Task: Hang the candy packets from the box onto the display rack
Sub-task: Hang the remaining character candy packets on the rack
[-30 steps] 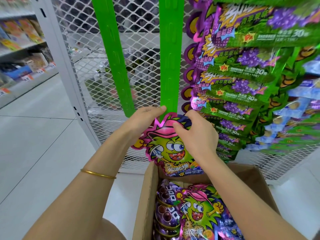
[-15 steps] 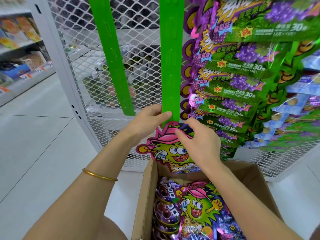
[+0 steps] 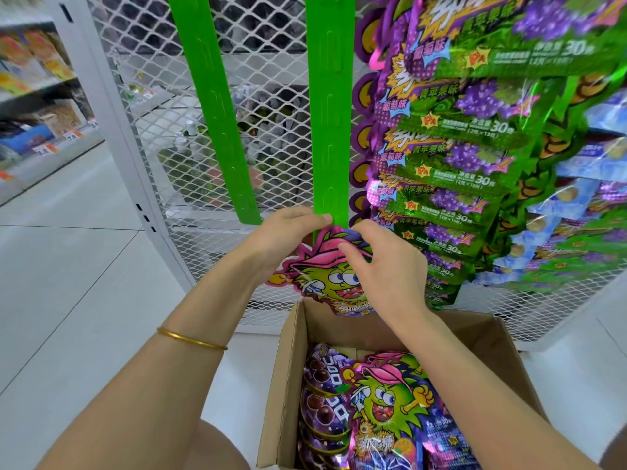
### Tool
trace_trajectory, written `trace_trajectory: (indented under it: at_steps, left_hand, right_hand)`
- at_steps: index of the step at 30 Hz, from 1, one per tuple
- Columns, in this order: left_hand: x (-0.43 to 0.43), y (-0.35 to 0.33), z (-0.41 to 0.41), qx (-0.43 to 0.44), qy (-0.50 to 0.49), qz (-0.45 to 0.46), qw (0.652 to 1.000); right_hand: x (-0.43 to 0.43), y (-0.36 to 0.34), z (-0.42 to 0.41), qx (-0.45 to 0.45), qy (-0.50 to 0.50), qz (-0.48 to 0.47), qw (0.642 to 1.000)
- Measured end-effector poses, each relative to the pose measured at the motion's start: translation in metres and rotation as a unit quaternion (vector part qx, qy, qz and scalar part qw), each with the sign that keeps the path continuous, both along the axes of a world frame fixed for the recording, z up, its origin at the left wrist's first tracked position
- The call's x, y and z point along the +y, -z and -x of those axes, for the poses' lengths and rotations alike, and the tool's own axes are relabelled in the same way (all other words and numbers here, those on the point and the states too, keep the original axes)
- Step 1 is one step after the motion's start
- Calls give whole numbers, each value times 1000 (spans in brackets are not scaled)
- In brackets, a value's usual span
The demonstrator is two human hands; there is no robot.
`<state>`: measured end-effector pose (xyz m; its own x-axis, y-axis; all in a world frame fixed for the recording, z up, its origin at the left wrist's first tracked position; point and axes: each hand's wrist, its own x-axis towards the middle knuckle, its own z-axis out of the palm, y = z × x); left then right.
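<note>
Curled fingers of the left hand point(image 3: 283, 240) and right hand point(image 3: 390, 278) pinch one candy packet point(image 3: 327, 281) (monster-faced) at the foot of the green display strip point(image 3: 329, 130).

packet point(image 3: 325, 283) top: hidden | strip point(image 3: 330, 130) lower end: covered | shelf goods point(image 3: 34, 56): blurred | box point(image 3: 288, 385): cropped bottom

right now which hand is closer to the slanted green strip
Left. The left hand sits beside the lower end of the slanted green strip; the right hand is farther right, on the packet.

Green strips point(image 3: 330, 123); pink-edged cartoon packet point(image 3: 325, 279); brown box point(image 3: 281, 385); white mesh point(image 3: 271, 62).
</note>
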<state>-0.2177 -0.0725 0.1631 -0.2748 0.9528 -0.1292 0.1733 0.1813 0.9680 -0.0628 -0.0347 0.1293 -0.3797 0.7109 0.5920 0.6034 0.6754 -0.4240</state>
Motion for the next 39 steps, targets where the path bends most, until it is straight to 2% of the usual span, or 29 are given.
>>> trace_trajectory:
  at_steps: [6, 13, 24, 26, 31, 39]
  left_hand:
    - [-1, -4, -5, -17, -18, -2, 1000]
    - [-6, -9, -4, 2, -7, 17, 1000]
    - [-1, -3, -2, -54, -52, 44, 996]
    - [-3, -6, -4, -38, -56, 44, 997]
    - [-5, -12, -3, 68, -33, 34, 997]
    - [-4, -6, -1, 31, -67, 40, 996]
  right_hand:
    - [1, -2, 2, 8, 2, 0, 1000]
    - [2, -16, -4, 28, -24, 127, 991]
    - [-3, -26, 7, 15, 56, 88, 994]
    - [-2, -27, 8, 10, 65, 79, 995]
    - [1, -32, 11, -9, 74, 61, 995]
    - [3, -31, 10, -44, 63, 87, 993]
